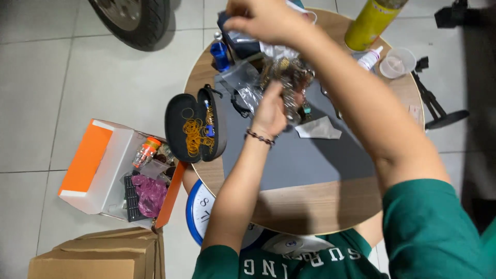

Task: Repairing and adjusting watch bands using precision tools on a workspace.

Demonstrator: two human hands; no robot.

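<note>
Clear plastic: a crinkled bag [283, 77] with small dark and golden bits inside hangs over the grey mat [305, 155], held between both hands.
Left hand [271, 111]: under the bag's lower end, fingers curled up around it.
Right hand [261, 20]: above, fingers closed, pinching the bag's top.
Axis: the bag runs roughly up and down between the two hands, top leaning away from the person; the left hand is the nearer one to the mat.
Bench [310, 206]: round, wooden, carrying the mat.
Left of the mat: an open black case [195, 125] with orange rubber bands.
Beyond the mat: a yellow can [368, 25] and a small blue bottle [220, 53].
Floor: an orange and white box [98, 168].
</note>
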